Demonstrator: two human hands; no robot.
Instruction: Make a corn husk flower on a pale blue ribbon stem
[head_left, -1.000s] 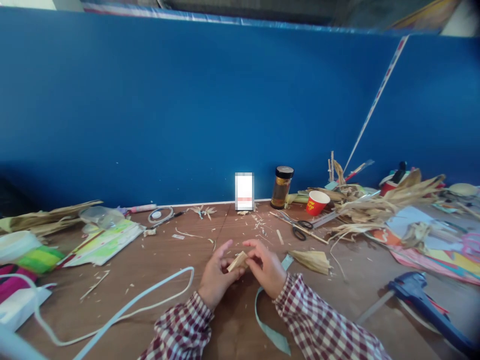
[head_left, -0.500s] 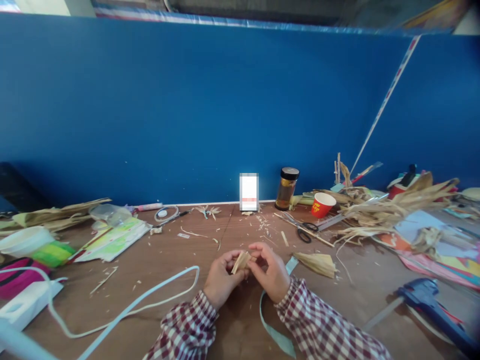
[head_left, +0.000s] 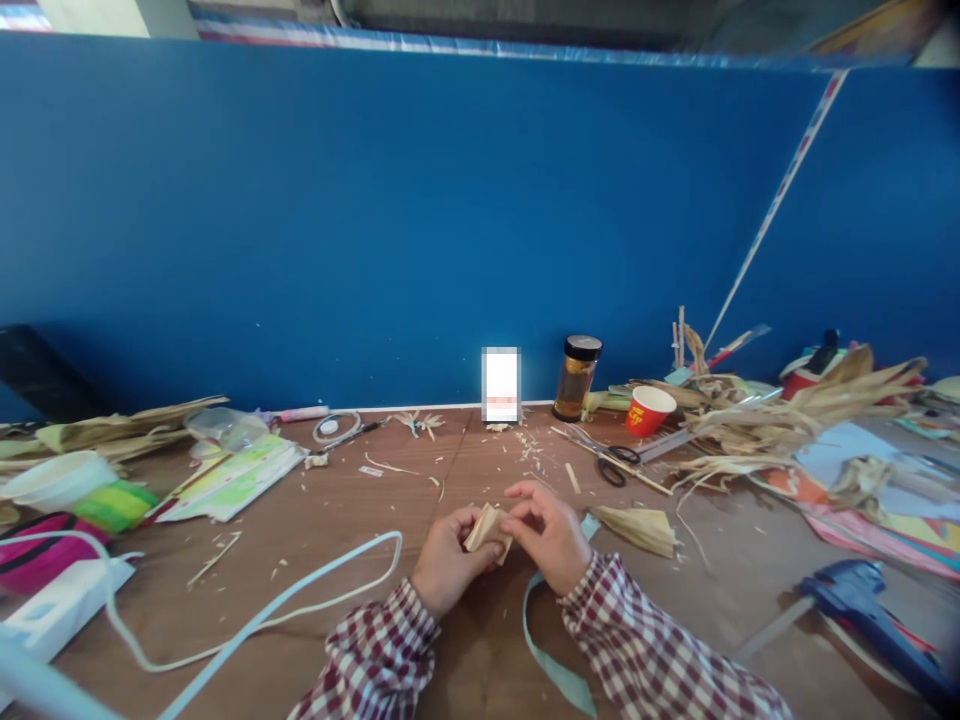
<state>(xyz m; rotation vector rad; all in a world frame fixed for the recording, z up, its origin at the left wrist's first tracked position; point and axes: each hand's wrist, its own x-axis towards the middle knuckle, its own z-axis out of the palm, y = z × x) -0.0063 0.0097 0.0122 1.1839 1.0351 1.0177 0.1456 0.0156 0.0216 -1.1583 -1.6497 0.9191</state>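
Note:
Between my hands is a small folded piece of dried corn husk point(head_left: 487, 527), pale tan with creases along it. My left hand point(head_left: 448, 560) grips it between thumb and fingers. The thumb and forefinger of my right hand point(head_left: 553, 537) are closed on the husk's right edge, and the other fingers are curled above. A pale blue-green ribbon point(head_left: 551, 660) lies on the table by my right wrist, partly under that hand. Just right of this hand rests another flat husk piece point(head_left: 636, 528).
Black-handled scissors point(head_left: 616, 466), a red paper cup point(head_left: 650, 411) and a lidded jar point(head_left: 577, 378) stand or lie beyond my hands. A husk pile point(head_left: 795, 405) and a blue glue gun point(head_left: 862, 610) are on the right. At left are a white power strip point(head_left: 71, 605) and cable point(head_left: 277, 595).
More of the corn husk shows between my hands, its pleats spread a little wider. My right hand has shifted slightly to the right. The view has moved a little.

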